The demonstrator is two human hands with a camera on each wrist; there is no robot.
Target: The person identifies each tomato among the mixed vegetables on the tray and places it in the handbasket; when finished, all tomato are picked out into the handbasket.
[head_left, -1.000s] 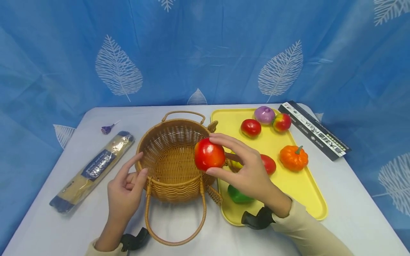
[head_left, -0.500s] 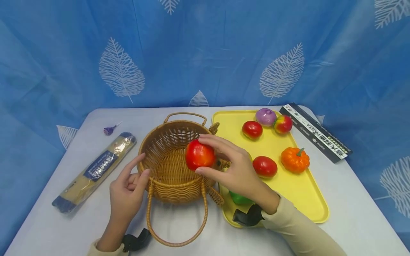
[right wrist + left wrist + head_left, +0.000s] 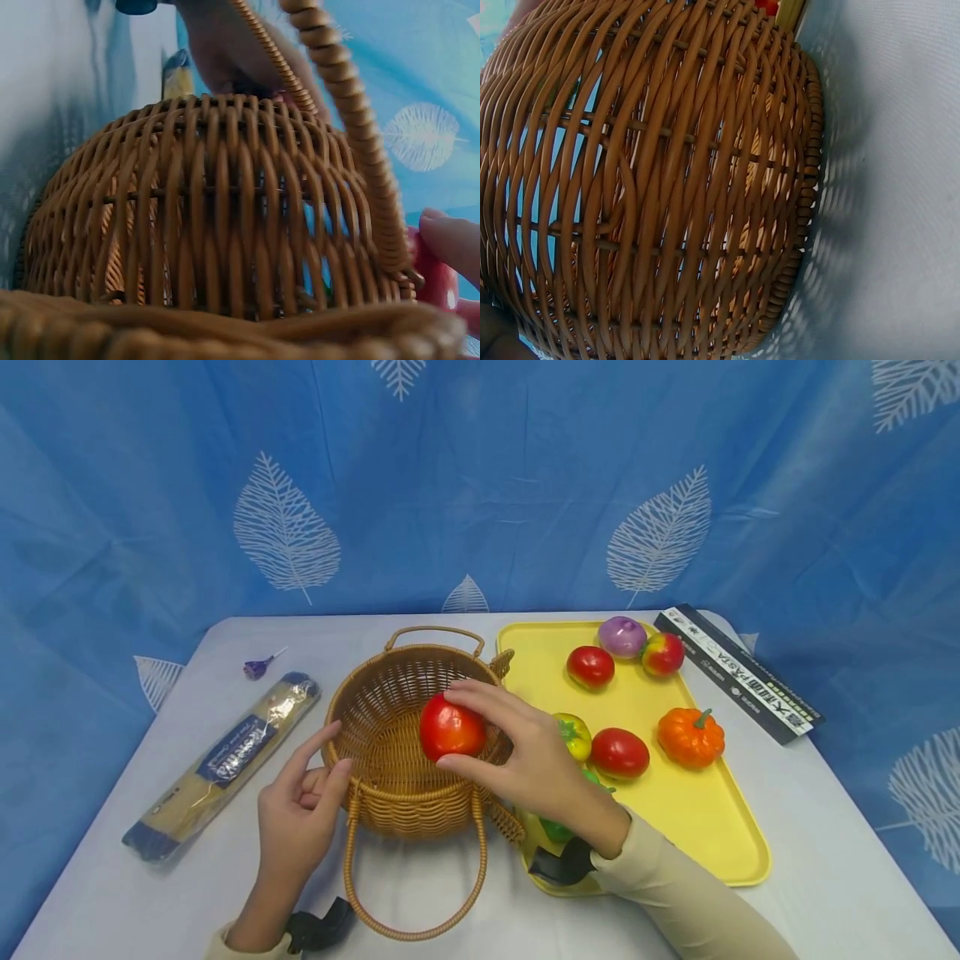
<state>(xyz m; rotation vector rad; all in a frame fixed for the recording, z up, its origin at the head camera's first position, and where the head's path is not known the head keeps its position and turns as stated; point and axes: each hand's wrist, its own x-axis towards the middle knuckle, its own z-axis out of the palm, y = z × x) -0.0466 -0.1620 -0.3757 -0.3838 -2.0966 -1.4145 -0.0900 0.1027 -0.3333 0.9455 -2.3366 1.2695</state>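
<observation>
In the head view, my right hand [image 3: 536,756] holds a glossy red apple [image 3: 452,728] between thumb and fingers, over the opening of a round wicker basket [image 3: 416,814]. Beside the basket's left rim is my left hand [image 3: 300,810], index finger and thumb extended to the rim and the other fingers bent in. The left wrist view is filled mostly by the basket's woven side [image 3: 667,180]. Part of the apple [image 3: 433,277] and fingertips [image 3: 454,240] show at the right edge of the right wrist view. The basket's inside bottom shows bare wicker.
On the yellow tray [image 3: 697,827] lie a purple onion [image 3: 622,637], an orange pumpkin [image 3: 690,737], red tomatoes [image 3: 620,753], and peppers [image 3: 573,737]. A black pasta box [image 3: 738,672] overlaps its corner. Left are a spaghetti pack [image 3: 225,764] and lollipop [image 3: 258,667]. One basket handle [image 3: 416,935] hangs forward.
My right hand has carried the apple leftward, from the basket's right rim to over its opening. More of the tray's peppers now show. The left hand stays at the rim.
</observation>
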